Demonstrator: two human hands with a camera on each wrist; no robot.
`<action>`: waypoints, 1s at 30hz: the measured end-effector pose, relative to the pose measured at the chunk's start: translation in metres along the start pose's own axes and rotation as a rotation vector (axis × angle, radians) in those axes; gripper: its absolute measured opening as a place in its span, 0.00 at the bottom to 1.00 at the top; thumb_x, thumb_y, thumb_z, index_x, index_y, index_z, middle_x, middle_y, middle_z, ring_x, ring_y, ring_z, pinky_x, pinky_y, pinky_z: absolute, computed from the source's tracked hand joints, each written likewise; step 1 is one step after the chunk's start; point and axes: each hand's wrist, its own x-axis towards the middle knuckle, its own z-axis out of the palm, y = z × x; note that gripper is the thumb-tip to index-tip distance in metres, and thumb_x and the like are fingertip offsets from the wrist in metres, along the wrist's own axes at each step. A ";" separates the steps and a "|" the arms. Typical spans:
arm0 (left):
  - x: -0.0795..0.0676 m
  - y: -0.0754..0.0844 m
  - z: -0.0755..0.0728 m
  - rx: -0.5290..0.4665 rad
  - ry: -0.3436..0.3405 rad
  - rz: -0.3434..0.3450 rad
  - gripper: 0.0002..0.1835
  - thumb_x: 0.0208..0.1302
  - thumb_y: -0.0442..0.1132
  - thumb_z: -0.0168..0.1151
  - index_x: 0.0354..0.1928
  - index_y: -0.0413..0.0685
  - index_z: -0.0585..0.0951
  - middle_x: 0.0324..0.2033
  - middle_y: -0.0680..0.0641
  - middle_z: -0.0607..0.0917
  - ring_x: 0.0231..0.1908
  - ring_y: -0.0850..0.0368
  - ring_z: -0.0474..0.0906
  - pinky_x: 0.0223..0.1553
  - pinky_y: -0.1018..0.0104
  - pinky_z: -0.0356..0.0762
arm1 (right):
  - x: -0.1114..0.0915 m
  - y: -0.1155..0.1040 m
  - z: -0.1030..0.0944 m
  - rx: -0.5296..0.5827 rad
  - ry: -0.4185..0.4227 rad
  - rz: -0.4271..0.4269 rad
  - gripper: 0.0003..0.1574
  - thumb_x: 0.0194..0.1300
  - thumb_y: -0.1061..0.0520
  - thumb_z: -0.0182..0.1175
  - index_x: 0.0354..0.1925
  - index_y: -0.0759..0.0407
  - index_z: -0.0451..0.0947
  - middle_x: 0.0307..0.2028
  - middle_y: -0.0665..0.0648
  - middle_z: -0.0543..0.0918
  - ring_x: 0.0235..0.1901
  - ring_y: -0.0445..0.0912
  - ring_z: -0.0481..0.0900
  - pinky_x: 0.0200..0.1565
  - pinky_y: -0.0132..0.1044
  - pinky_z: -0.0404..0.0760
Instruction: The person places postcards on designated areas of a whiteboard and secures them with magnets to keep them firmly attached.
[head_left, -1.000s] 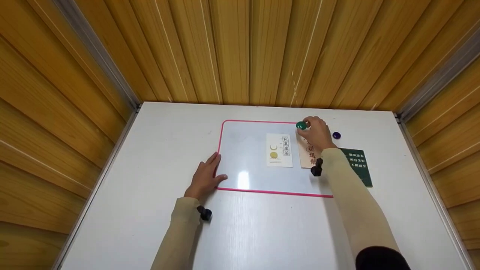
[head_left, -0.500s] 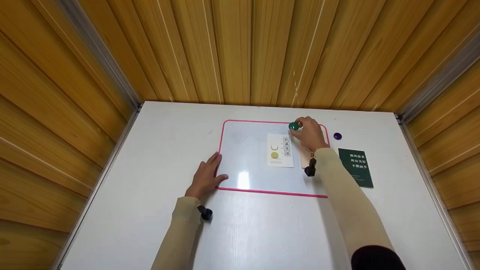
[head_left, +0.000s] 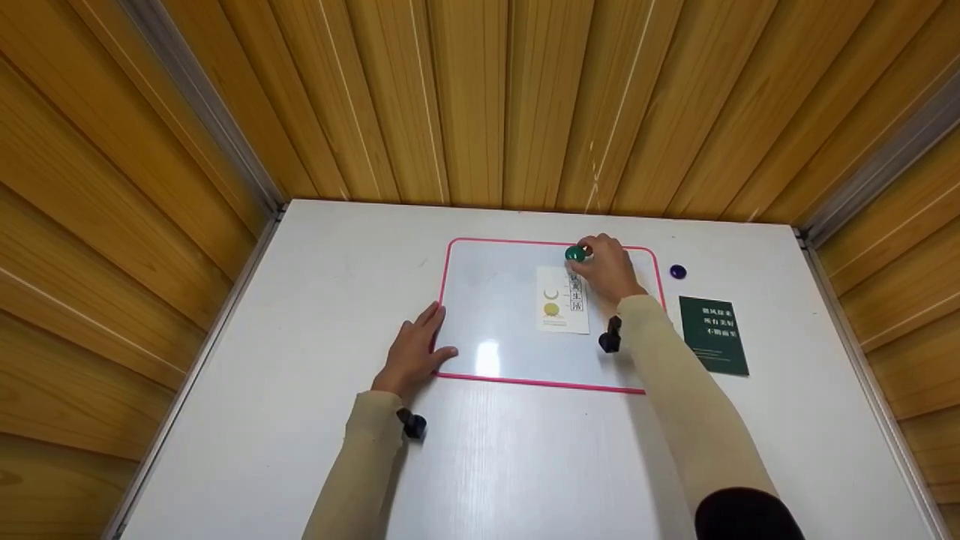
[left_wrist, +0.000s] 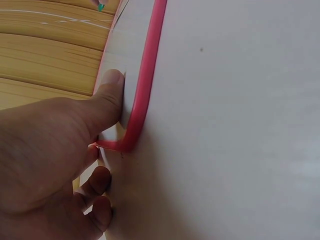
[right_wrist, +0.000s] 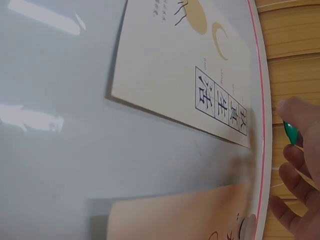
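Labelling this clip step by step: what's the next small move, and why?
Probably press the green disc onto the top edge of the white card: the right hand pinches it close by, and that card shows no disc, while the peach card has a round piece at one end. The left hand rests at the edge of the whiteboard.

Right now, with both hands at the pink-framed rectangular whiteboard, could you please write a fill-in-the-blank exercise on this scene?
1. The right hand pinches a small, round, glossy disc coloured ____.
2. The left hand touches the ____ edge of the pink-framed rectangular whiteboard.
3. The dark-green rectangular card lies to the whiteboard's ____.

Missing words: green; left; right.
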 end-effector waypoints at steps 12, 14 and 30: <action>0.001 -0.001 0.000 0.025 -0.002 0.028 0.45 0.67 0.51 0.70 0.80 0.48 0.60 0.80 0.48 0.57 0.64 0.44 0.67 0.70 0.51 0.64 | 0.001 -0.004 0.009 -0.019 -0.070 0.013 0.30 0.68 0.52 0.69 0.63 0.64 0.78 0.53 0.64 0.78 0.54 0.56 0.75 0.63 0.53 0.75; 0.001 -0.001 0.000 0.032 -0.005 0.020 0.46 0.67 0.52 0.70 0.80 0.49 0.59 0.80 0.49 0.57 0.63 0.45 0.67 0.70 0.51 0.65 | 0.000 -0.005 0.010 -0.023 -0.066 0.003 0.30 0.68 0.52 0.70 0.63 0.64 0.78 0.52 0.64 0.78 0.53 0.56 0.75 0.62 0.53 0.76; -0.002 0.001 0.002 0.024 -0.011 -0.016 0.46 0.66 0.51 0.71 0.80 0.50 0.59 0.80 0.50 0.57 0.61 0.47 0.66 0.69 0.52 0.67 | 0.003 -0.009 0.025 -0.092 -0.084 -0.017 0.29 0.68 0.52 0.70 0.62 0.63 0.79 0.51 0.64 0.80 0.54 0.57 0.77 0.63 0.54 0.75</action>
